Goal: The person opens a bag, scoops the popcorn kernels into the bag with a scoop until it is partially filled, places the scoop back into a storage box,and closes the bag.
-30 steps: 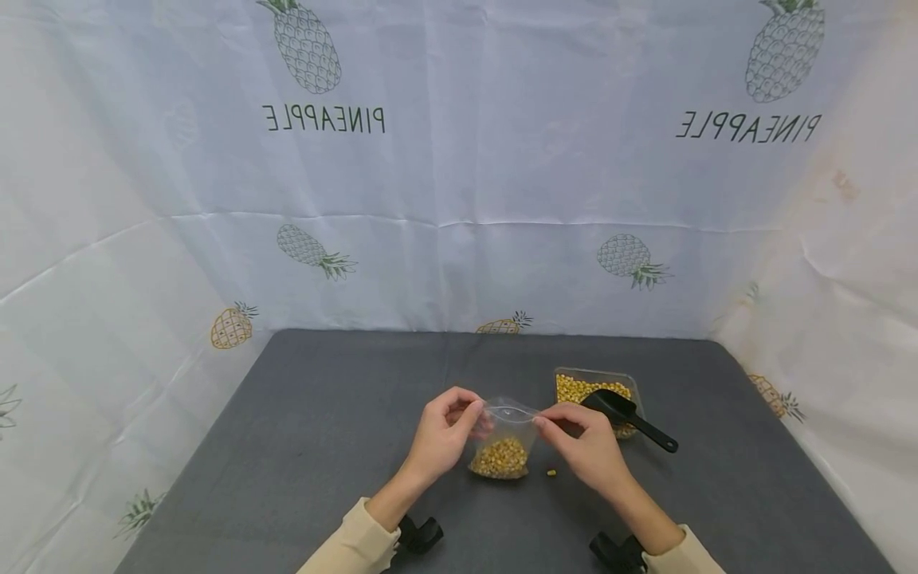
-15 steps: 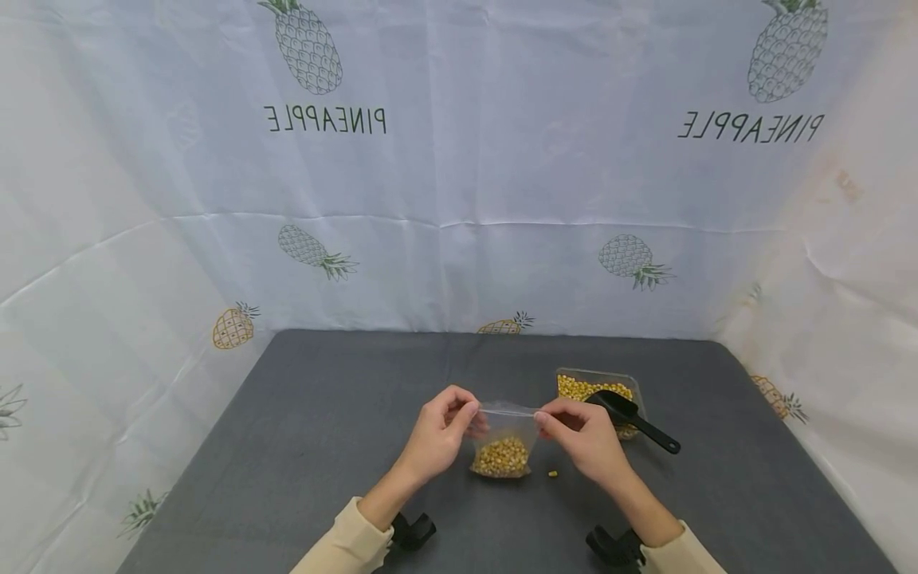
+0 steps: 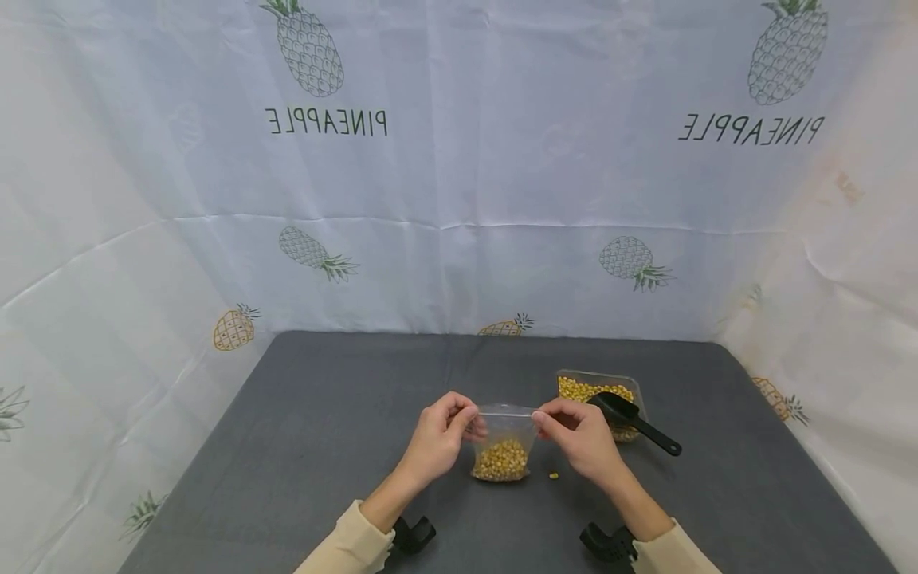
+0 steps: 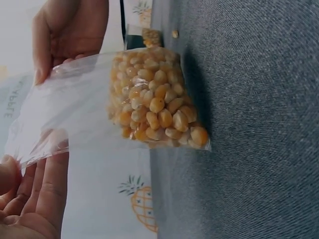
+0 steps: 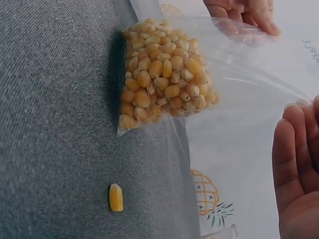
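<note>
A clear zip bag (image 3: 501,456) with corn kernels filling its lower part stands upright on the dark table. My left hand (image 3: 440,434) pinches the top left corner of the bag between thumb and forefinger. At the opposite top corner my right hand (image 3: 581,438) does the same. Between them the bag's mouth is pulled into a straight line. The left wrist view shows the kernels (image 4: 154,99) packed at the bottom, with the plastic above them drawn taut. One loose corn kernel (image 5: 115,197) lies on the cloth beside the bag.
Behind my right hand a clear plastic box (image 3: 598,375) holds more corn kernels. A black scoop (image 3: 622,410) lies across it, handle sticking out to the right. White curtains with pineapple prints surround the grey table (image 3: 344,399).
The bag's mouth was a rounded opening a second ago; now its two sides lie together in a straight line. Both hands have kept their pinch on the corners.
</note>
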{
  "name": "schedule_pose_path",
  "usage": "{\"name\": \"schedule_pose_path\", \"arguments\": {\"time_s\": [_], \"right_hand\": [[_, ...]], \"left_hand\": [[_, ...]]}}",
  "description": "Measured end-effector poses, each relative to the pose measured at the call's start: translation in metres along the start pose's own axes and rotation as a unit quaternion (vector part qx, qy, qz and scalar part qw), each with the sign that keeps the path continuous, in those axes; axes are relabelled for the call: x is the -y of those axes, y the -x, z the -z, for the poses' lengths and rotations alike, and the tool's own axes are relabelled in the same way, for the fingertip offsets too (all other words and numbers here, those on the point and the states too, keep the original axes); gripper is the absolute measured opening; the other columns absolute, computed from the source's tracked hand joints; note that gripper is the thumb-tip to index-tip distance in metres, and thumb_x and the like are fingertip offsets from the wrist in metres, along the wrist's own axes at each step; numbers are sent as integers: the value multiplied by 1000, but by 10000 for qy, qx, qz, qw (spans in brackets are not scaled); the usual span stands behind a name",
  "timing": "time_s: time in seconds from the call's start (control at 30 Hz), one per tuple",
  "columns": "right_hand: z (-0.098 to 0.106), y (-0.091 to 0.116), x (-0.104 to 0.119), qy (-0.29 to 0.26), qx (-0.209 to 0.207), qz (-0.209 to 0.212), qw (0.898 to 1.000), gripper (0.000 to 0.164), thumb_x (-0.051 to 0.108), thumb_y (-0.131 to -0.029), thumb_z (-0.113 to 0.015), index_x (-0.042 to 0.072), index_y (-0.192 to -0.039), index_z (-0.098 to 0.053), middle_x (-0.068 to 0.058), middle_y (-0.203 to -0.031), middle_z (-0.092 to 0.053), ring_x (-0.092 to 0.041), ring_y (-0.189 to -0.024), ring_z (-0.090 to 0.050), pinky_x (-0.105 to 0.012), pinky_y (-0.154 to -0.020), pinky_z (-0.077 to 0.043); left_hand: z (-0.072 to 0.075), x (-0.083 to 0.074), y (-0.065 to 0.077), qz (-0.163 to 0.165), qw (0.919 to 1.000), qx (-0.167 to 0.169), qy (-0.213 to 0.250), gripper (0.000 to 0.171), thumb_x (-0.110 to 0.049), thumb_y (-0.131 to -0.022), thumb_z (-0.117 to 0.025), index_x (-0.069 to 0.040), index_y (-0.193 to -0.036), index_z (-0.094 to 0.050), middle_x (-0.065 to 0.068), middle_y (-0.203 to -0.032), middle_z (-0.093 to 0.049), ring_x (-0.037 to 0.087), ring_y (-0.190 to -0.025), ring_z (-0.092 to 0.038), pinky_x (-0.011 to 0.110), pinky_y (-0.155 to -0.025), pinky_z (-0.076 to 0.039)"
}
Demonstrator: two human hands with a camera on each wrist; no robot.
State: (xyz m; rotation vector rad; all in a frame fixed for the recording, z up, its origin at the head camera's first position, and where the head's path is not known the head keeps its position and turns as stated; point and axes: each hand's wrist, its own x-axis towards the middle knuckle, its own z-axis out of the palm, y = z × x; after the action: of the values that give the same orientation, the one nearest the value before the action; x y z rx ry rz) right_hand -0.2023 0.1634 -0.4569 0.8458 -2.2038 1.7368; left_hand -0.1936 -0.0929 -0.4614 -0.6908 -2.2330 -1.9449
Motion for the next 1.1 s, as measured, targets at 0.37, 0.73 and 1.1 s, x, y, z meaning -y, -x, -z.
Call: {"name": "schedule_pose_path", "arguments": {"time_s": [0.37,0.73,1.1], "right_hand": [[2,2,-3,-44,140,-834,9964,11,9,-98,-68,0,-99,-73,-10,-83,-70,-28,-74,-68,-41,-69,-60],[2,-1,2,155,453,-971,9941,14,15,-96,-72,5,-106,-74,-8,-99,-71,-32,-81,-67,-34,-68,-57],[-3,-6,2,355,390,-827,9952,14,14,-97,-71,2,-101,-75,-7,-94,-71,-32,-75,-65,-30,-63,-53]], "left_hand": [[1,3,2,254,9995,185,96,23,-19,-106,-57,3,-110,-60,17,-94,-69,32,-85,-73,37,-78,-61],[3,6,-2,276,9990,312,176,18,-13,-100,-67,1,-111,-63,18,-96,-68,33,-84,-72,39,-76,-61],[2,8,-4,285,9992,290,27,13,-13,-99,-68,-1,-104,-69,16,-86,-70,32,-77,-70,51,-73,-59]]}}
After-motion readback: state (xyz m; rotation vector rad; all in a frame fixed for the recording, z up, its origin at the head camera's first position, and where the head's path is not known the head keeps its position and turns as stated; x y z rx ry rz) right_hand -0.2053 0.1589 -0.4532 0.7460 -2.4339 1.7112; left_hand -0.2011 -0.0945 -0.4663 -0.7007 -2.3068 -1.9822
